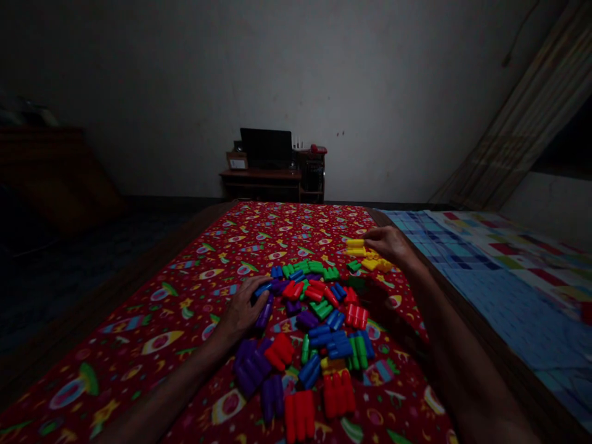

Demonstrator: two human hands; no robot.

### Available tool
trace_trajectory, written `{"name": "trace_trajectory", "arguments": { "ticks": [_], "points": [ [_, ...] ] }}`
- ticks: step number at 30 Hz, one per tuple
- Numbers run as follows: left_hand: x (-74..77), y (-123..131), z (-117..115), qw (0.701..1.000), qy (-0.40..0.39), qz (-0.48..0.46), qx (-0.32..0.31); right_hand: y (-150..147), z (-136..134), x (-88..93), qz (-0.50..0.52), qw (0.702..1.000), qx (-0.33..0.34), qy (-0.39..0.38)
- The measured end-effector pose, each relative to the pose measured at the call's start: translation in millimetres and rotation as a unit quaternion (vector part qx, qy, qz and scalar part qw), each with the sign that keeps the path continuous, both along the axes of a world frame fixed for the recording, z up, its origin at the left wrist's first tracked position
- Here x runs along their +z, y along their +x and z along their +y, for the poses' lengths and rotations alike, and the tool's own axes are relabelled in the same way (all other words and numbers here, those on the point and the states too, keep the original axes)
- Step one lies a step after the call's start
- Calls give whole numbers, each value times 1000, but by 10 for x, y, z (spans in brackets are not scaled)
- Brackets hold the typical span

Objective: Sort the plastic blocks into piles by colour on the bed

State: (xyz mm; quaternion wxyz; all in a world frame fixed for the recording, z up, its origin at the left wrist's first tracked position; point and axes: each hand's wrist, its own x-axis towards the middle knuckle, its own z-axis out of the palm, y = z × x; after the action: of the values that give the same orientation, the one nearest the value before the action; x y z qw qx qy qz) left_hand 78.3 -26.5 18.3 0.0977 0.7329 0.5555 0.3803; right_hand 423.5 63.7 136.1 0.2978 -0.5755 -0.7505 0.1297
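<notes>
Plastic toy building blocks with rounded ridges lie in a loose pile on a red patterned cloth [152, 314]. My right hand [391, 242], at the far right of the pile, pinches a yellow block [355, 248] between thumb and fingers. Just below it sit several more yellow blocks [377, 264] and a small green block [354, 266]. My left hand [243, 305] is at the pile's left edge, its thumb and fingers closed around a dark blue block [263, 289]. Directly beneath that hand lies a purple block [264, 313].
Red blocks [300, 414], purple blocks [252, 367], blue blocks [337, 343] and green blocks [357, 351] spread toward me. A desk [261, 176] with a black monitor [267, 147] stands against the far wall. Blue checked bedding [444, 253] lies to the right.
</notes>
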Motion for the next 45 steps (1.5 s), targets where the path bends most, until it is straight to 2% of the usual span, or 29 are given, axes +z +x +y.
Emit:
{"name": "trace_trajectory", "arguments": {
  "ticks": [1, 3, 6, 11, 16, 19, 22, 24, 26, 30, 33, 35, 36, 38, 41, 45],
  "points": [
    [0, 0, 1, 1000, 1, -2, 0, 176, 81, -30, 10, 999, -42, -6],
    [-3, 0, 0, 1000, 4, -5, 0, 475, 185, -127, 20, 996, -83, -19],
    [-6, -2, -5, 1000, 7, -4, -1, 731, 229, -293, 30, 993, -104, -43],
    [-8, -8, -6, 1000, 9, 4, 3, 776, 229, -408, 2, 988, -144, -60],
    [-17, -10, 7, 1000, 14, 7, -2, 671, 215, -251, -39, 984, -174, 17],
    [-23, -11, 5, 1000, 19, 8, -1, 443, 128, -101, -31, 993, -108, 44],
    [-25, -13, -1, 1000, 21, 8, -2, 44, -64, -1, -11, 998, 67, 4],
    [-23, -11, 1, 1000, 19, 9, -2, -251, -242, 33, -35, 978, 193, -63],
    [-19, -4, 10, 1000, 14, 5, -3, -502, -443, 66, -78, 951, 282, -96],
    [-8, 22, 33, 1000, 4, -9, -7, -765, -914, 153, -114, 908, 389, -110],
    [4, 39, 35, 1000, -1, -18, -8, -794, -1332, 95, -97, 866, 470, -141],
    [11, 47, 28, 1000, -1, -24, -9, -770, -1588, -68, -108, 857, 492, -112],
    [14, 50, 25, 1000, 0, -27, -9, -749, -1687, -178, -124, 863, 484, -74],
    [17, 56, 20, 999, 2, -30, -11, -695, -1802, -407, -162, 891, 423, 9],
    [15, 65, 22, 999, -1, -31, -12, -619, -1765, -646, -179, 917, 352, 61],
    [9, 70, 39, 1000, -7, -26, -13, -590, -1556, -730, -172, 919, 353, 50]
  ]
}}
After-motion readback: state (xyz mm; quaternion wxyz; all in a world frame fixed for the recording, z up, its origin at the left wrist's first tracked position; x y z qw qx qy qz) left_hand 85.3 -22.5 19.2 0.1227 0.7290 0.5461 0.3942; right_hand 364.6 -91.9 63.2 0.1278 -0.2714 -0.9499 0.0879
